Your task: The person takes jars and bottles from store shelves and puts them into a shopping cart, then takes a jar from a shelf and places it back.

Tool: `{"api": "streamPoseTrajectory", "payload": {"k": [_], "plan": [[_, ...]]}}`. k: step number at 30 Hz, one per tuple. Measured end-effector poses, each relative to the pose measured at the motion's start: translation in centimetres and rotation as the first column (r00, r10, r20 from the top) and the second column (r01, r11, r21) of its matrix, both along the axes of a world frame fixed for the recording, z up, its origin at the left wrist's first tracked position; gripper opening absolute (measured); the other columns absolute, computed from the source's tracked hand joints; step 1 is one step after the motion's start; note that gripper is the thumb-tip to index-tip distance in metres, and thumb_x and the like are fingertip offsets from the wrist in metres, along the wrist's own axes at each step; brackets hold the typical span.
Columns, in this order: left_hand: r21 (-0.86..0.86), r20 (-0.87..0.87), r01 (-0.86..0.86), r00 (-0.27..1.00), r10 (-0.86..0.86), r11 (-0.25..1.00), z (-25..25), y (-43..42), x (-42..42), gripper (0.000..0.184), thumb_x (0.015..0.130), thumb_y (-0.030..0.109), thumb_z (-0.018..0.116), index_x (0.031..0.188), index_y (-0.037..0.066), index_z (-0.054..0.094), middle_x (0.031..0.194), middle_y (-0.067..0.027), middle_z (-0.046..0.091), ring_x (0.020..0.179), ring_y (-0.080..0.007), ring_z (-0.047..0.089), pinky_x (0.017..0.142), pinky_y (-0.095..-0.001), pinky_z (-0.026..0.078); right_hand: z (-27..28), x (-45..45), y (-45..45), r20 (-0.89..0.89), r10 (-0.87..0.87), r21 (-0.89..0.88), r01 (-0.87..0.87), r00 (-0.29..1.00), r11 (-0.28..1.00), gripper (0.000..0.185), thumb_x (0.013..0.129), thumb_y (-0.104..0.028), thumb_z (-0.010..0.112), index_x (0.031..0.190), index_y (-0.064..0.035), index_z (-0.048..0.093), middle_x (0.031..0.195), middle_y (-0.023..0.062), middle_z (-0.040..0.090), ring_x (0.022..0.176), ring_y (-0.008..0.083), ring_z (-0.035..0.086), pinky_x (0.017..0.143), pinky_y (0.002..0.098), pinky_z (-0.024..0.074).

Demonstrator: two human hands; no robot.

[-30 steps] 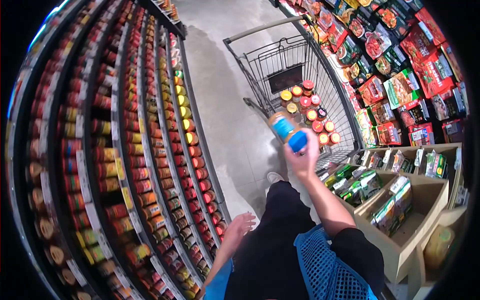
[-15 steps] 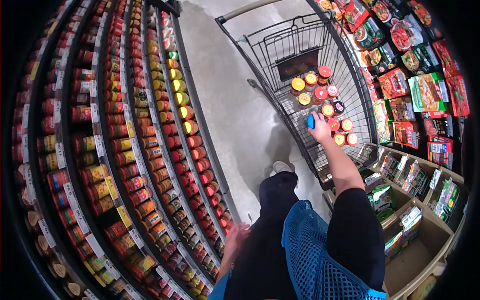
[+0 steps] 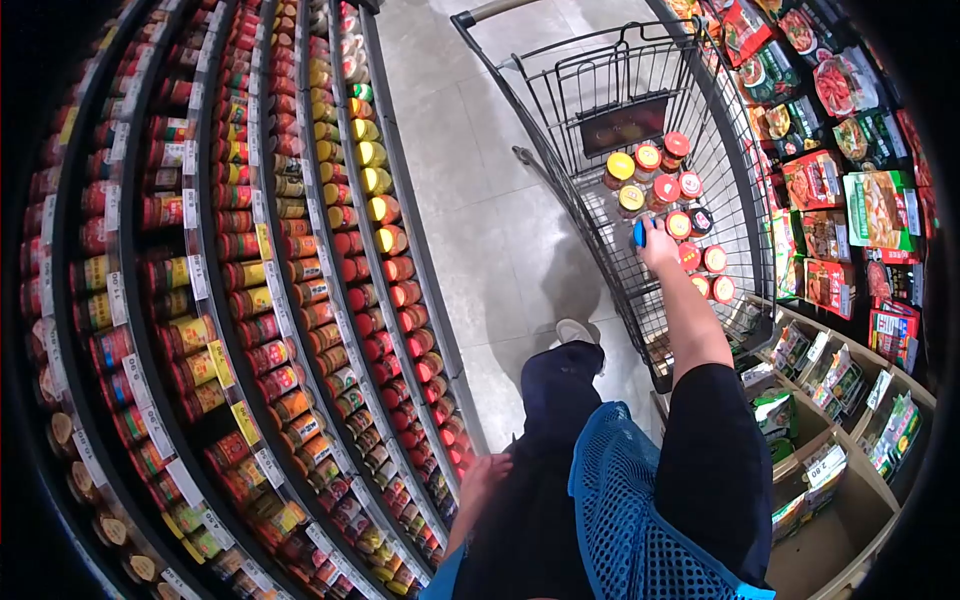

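Observation:
My right hand (image 3: 657, 245) reaches into the shopping cart (image 3: 590, 230), its fingers closed round a jar with a blue lid (image 3: 640, 234). Several jars stand upright beside it in rows; among them are a yellow-lidded jar (image 3: 620, 165), a red-lidded jar (image 3: 676, 145) and a dark-lidded jar (image 3: 700, 220). The body of the blue-lidded jar is mostly hidden by the lid and my fingers. Low by my leg, my left hand (image 3: 484, 477) hangs near the shelf's edge, fingers loosely extended, with nothing visible in it.
Tilted shelves (image 3: 395, 290) full of jars with price tags run along the left. On the right are hanging food packets (image 3: 880, 210) and wooden bins (image 3: 840, 500) with bagged goods. Grey tiled floor (image 3: 450, 150) lies between the shelves and cart. A blue mesh garment (image 3: 640, 510) covers my front.
The view has shifted, so the cart and jars sit further right in it. My right hand still grips the blue-lidded jar among the others. My left hand stays low by my leg.

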State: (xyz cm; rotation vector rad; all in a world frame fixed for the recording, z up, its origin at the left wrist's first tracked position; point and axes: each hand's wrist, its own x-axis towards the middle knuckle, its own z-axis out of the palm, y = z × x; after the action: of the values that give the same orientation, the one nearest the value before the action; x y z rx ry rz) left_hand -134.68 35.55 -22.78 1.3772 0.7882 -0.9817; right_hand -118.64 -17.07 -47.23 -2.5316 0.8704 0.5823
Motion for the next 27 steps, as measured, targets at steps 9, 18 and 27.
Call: {"api": "streamPoseTrajectory", "payload": {"k": [9, 18, 27], "plan": [[-0.020, 0.043, 0.052, 0.998, -0.051, 0.998, -1.8, 0.8, -2.0, 0.036, 0.104, 0.027, 0.042, 0.110, -0.004, 0.060, 0.121, -0.0162, 0.064, 0.104, -0.0223, 0.064, 0.091, -0.0335, 0.048, -0.3, -0.3, 0.0, 0.031, -0.016, -0.035, 0.017, 0.999, 0.999, 0.083, 0.077, -0.021, 0.078, 0.147, -0.0157, 0.033, 0.141, 0.0168, 0.044, 0.112, 0.0361, 0.061, 0.090, 0.0454, 0.0535], [-0.056, 0.045, 0.034, 0.998, -0.032, 0.998, -0.2, 1.2, -3.2, 0.034, 0.104, 0.028, 0.043, 0.115, -0.001, 0.058, 0.118, -0.0130, 0.065, 0.103, -0.0209, 0.064, 0.090, -0.0318, 0.049, 3.7, -3.8, 4.9, 0.192, -0.133, 0.044, 0.127, 0.972, 0.991, 0.082, 0.085, -0.028, 0.069, 0.151, -0.0151, 0.022, 0.157, 0.0145, 0.022, 0.118, 0.0423, 0.055, 0.095, 0.0505, 0.0498], [-0.146, 0.362, 0.036, 0.932, 0.019, 0.989, 1.5, 3.3, -6.7, 0.028, 0.098, 0.028, 0.052, 0.107, 0.004, 0.063, 0.100, -0.0055, 0.065, 0.089, -0.0145, 0.063, 0.078, -0.0275, 0.051, 8.3, -11.5, 7.8, 0.247, -0.906, 0.842, 0.387, 0.343, 0.376, 0.021, 0.090, -0.030, 0.066, 0.089, -0.0090, 0.065, 0.071, 0.0032, 0.061, 0.059, 0.0125, 0.055, 0.049, 0.0273, 0.0437]]}}
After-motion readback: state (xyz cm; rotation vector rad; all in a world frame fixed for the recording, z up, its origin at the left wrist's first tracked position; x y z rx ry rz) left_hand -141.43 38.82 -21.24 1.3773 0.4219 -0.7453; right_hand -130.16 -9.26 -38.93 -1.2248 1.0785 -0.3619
